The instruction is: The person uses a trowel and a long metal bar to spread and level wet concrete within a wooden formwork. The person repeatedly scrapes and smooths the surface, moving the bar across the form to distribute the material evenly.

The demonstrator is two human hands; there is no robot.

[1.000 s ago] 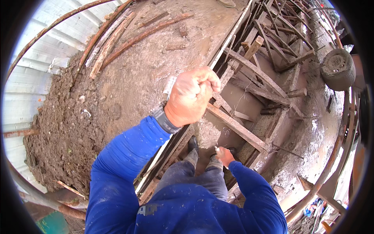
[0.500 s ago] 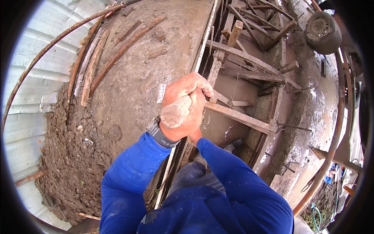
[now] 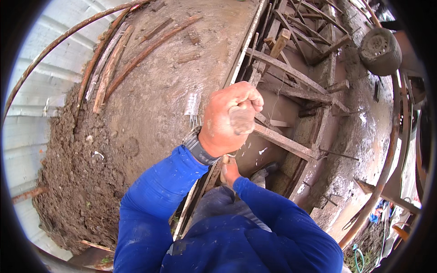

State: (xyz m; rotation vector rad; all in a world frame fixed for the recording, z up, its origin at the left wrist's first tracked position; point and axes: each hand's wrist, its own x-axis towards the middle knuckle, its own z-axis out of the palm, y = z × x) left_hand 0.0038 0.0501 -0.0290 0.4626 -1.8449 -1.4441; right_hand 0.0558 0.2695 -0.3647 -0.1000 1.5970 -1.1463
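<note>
My left hand [image 3: 227, 119], with a dark wristwatch, is closed round a wooden handle [image 3: 241, 120]. The handle's blunt, muddy end points up at me, and its far end is hidden under the hand. Lower and farther down, my right hand [image 3: 231, 172] is closed too; what it grips is largely hidden, and I cannot tell whether it is the same handle. Both hands are over the edge of a muddy concrete slab [image 3: 164, 100], beside a trench with timber formwork. Left of my left hand lies a small pale, shiny patch [image 3: 193, 105] with thin prong-like lines.
Wooden braces [image 3: 284, 142] cross the water-filled trench on the right. A muddy wheel [image 3: 380, 51] stands at the far right, near a long curved pole [image 3: 380, 191]. Loose timbers [image 3: 150, 59] lie far left, near a soil heap [image 3: 86, 177] and corrugated metal sheeting [image 3: 27, 109].
My left hand has moved right with the handle, whose end now sits farther right and slightly higher. My right hand is a little lower and more visible below it.
</note>
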